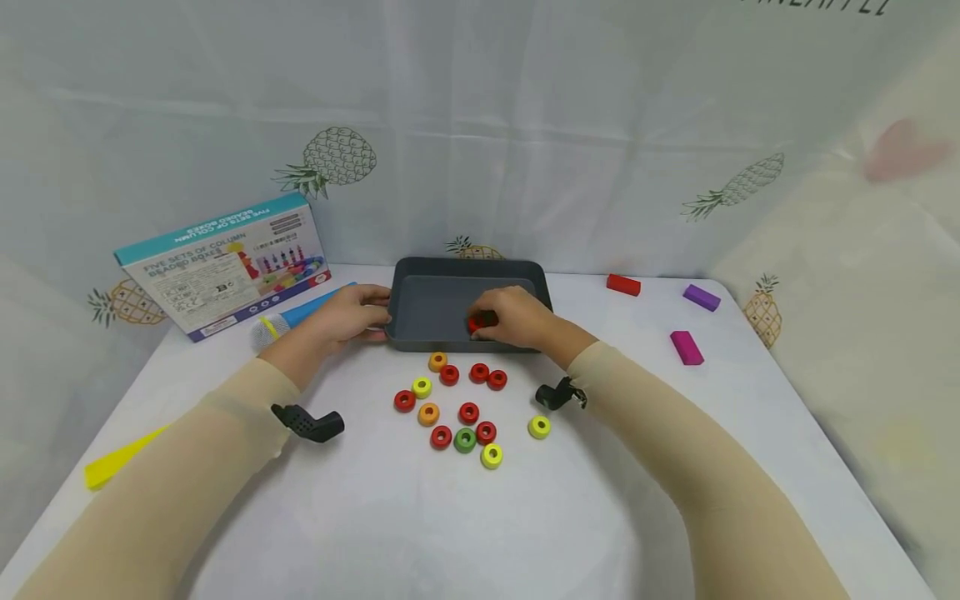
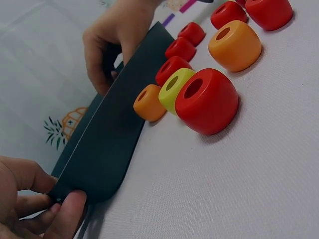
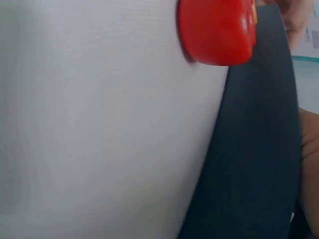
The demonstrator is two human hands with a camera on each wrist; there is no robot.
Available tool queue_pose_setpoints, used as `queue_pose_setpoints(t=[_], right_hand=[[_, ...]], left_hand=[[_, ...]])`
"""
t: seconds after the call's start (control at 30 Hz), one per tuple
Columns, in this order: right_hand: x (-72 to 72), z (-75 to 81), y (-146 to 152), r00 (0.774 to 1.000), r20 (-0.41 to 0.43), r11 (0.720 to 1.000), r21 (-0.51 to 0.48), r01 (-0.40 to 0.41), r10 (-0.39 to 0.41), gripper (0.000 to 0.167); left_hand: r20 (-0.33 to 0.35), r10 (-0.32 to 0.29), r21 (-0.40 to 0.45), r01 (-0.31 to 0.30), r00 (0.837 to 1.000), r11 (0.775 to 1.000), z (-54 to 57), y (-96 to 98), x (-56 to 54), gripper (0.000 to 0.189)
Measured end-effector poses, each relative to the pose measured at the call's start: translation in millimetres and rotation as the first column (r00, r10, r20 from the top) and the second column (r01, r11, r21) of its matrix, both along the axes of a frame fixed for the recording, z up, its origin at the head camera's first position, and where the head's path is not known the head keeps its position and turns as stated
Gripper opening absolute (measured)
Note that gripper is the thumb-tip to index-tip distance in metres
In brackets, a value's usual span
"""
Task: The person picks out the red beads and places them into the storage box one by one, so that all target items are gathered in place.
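A dark grey tray [image 1: 427,304] stands at the back of the table. My left hand [image 1: 351,315] grips its left end; in the left wrist view the thumb [image 2: 70,214] lies against the outer wall and the fingers are at the rim. Inside the tray, my right hand [image 1: 513,317] holds a red bead [image 1: 476,324] low over the tray floor, partly hidden by the fingers. In front of the tray lie several ring-shaped beads: red ones [image 1: 468,413], orange ones [image 1: 429,414], yellow ones [image 1: 492,456] and a green bead [image 1: 465,440].
At the back left leans a printed cardboard box [image 1: 232,267], with a blue toy microphone [image 1: 300,312] before it. A yellow block [image 1: 120,458] lies by the left sleeve. Red [image 1: 623,285], purple [image 1: 702,297] and magenta [image 1: 687,347] blocks lie at the right. Behind hangs a pineapple-print cloth [image 1: 487,167].
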State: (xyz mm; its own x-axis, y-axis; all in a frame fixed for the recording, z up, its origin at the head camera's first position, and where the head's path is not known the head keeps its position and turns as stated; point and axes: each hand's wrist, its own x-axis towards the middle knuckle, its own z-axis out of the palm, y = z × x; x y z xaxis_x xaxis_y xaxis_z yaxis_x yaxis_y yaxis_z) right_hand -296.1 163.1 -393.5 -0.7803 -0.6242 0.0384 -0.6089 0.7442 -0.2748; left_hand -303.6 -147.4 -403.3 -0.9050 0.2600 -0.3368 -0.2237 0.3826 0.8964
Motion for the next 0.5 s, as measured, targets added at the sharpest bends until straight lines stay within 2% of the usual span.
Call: queue_pose_setpoints(t=[0.23, 0.5], right_hand=[[11.3, 19.4, 11, 0.999, -0.037, 0.988, -0.157, 0.008, -0.014, 0.040], [39.6, 44.0, 23, 1.000, -0.028, 0.963, -0.269, -0.021, 0.014, 0.043]], left_hand=[[0.006, 0.004, -0.006, -0.004, 1.000, 1.000, 1.2, 0.9, -0.4, 0.060], [0.009, 0.006, -0.001, -0.006, 1.000, 1.000, -0.5, -0.1, -2.0, 0.059]])
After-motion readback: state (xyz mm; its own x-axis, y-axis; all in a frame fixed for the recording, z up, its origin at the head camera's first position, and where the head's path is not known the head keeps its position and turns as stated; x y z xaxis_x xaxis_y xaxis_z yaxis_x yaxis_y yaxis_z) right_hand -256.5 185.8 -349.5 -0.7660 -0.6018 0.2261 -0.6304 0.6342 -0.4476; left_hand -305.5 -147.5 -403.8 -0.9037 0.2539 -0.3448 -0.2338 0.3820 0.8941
